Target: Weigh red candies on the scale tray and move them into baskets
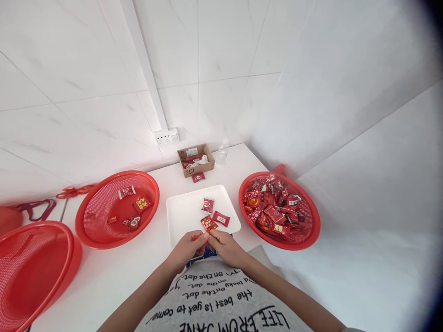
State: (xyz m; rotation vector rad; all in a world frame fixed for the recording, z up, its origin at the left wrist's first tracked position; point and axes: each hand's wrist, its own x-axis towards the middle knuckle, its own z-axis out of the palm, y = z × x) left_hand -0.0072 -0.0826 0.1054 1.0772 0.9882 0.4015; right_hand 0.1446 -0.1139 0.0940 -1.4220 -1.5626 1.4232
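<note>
My left hand (187,249) and my right hand (225,246) meet at the near edge of a white square tray (183,212). Both pinch a small red candy packet (207,224) between their fingertips. Two more red packets lie on the tray, one (208,204) near its middle and one (221,218) just right of the held packet.
A red mesh basket (313,221) at the right is heaped with red packets. Another red basket (86,230) on the left holds several packets. A third red basket (34,267) sits at far left. An open cardboard box (204,168), a loose packet (198,177) and a clear bottle (222,153) stand at the back.
</note>
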